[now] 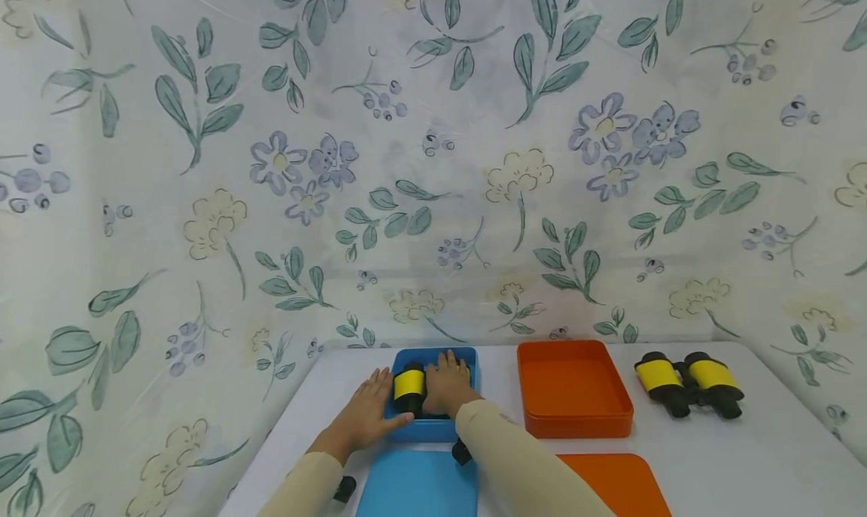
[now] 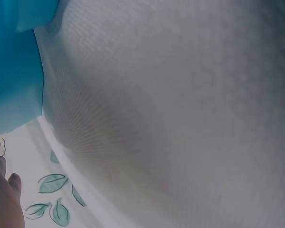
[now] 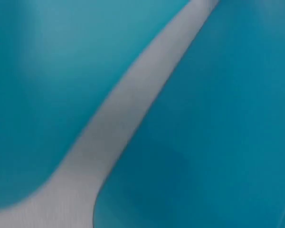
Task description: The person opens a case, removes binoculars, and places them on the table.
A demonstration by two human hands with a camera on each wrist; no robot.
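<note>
Yellow-and-black binoculars (image 1: 409, 384) lie inside a blue box (image 1: 433, 430), with one barrel showing and the other mostly covered by my right hand (image 1: 447, 384). The right hand grips that covered barrel from above, its fingers reaching toward the far wall. My left hand (image 1: 368, 413) lies along the left side of the box, fingers straight and thumb stretched toward the near rim. In the left wrist view some fingers (image 2: 4, 190) show at the lower left, below the blue plastic. Two blue surfaces with a pale strip between them fill the right wrist view.
A light blue lid (image 1: 416, 485) lies in front of the blue box. Right of it are an orange box (image 1: 576, 385), an orange lid (image 1: 616, 479) and second binoculars (image 1: 691, 384). Small black pieces lie near the left sleeve (image 1: 345, 489) and under the right forearm (image 1: 528, 464).
</note>
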